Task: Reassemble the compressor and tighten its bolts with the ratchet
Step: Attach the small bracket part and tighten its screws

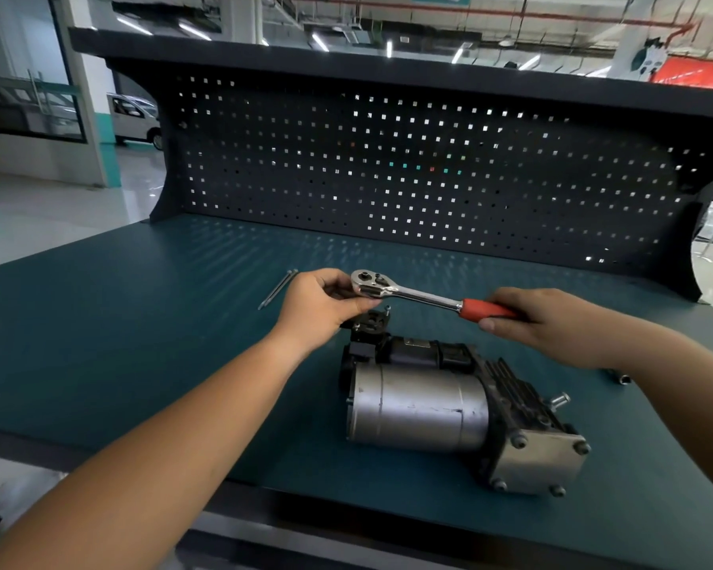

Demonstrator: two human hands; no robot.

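Observation:
The compressor (429, 409), a grey cylinder on a black finned body with a bolted end plate, lies on the green bench. A chrome ratchet (412, 293) with a red handle hangs level above its far end. My right hand (552, 322) grips the red handle. My left hand (318, 306) pinches the ratchet's head from the left. A small black part with a bolt (373, 320) sits under the ratchet head, partly hidden by my left hand.
Two long thin bolts (276, 289) lie on the bench top (141, 343) left of my left hand. A small socket (620, 377) rests by my right forearm. A black pegboard (387, 170) closes off the back of the bench.

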